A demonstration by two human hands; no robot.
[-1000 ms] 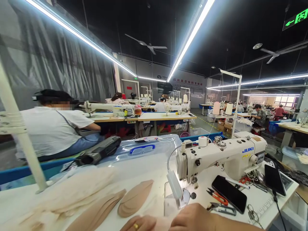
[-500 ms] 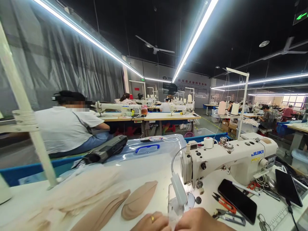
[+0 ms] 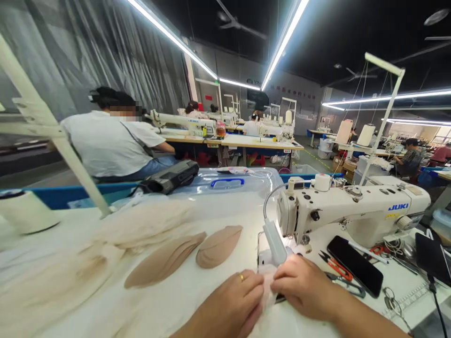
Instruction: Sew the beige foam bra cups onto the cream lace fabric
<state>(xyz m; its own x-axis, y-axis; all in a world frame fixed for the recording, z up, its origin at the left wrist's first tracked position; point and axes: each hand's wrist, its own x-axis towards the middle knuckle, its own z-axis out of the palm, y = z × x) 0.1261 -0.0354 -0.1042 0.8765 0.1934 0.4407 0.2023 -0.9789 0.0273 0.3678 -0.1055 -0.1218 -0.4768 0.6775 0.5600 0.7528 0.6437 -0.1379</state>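
My left hand [image 3: 237,300], with a ring on one finger, is closed on a piece of thin, pale fabric [image 3: 268,287]. On the other side of it, my right hand [image 3: 305,286] pinches the same fabric, its fingertips near the needle area. Both hands are in front of the white sewing machine [image 3: 338,211], just below its small clip-on lamp [image 3: 275,241]. The needle and presser foot are mostly hidden by the lamp and my right hand. Left of my hands lie two stacks of beige leaf-shaped pieces [image 3: 219,246] [image 3: 164,263].
Sheer cream fabric [image 3: 81,267] spreads over the table's left side. To the right are a black phone [image 3: 355,265], orange-handled thread snips [image 3: 336,265] and a clear ruler [image 3: 410,298]. Behind stands a clear plastic box lid [image 3: 253,188]. A co-worker [image 3: 112,136] sits at the left.
The head view has tilted downward, so both hands and forearms show higher in the picture. The thin fabric between the fingers is now more visible.
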